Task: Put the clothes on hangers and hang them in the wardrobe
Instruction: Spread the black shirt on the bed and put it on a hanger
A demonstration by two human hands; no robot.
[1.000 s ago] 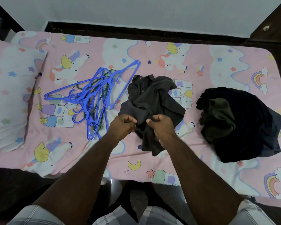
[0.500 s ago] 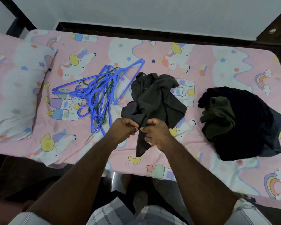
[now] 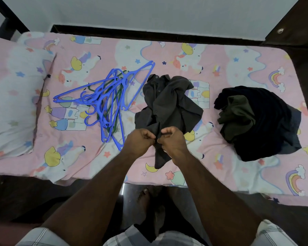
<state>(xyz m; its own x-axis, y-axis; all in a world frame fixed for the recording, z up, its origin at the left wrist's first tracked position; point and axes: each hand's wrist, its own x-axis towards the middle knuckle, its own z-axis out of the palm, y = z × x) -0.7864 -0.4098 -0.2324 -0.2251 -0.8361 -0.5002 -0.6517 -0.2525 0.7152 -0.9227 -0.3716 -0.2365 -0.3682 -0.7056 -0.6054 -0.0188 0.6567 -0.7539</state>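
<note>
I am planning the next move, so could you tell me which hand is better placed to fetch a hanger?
The left hand, probably. The blue hangers lie just to its left, while the right hand would have to cross over it and the grey shirt both hands grip.

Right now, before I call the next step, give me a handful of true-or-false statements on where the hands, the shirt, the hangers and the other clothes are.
1. Both hands hold the dark grey shirt. True: the left hand and right hand pinch its near edge, close together.
2. A hanger is already inside the shirt. False: the blue hangers lie in a tangled pile on the bed, to the left of the shirt.
3. A second heap of dark clothes lies to the right of the shirt. True.
4. The pillow is under the heap of clothes. False: it is at the left end of the bed, apart from the clothes.
5. All hangers are blue. False: a few dark green ones show in the pile.
</note>
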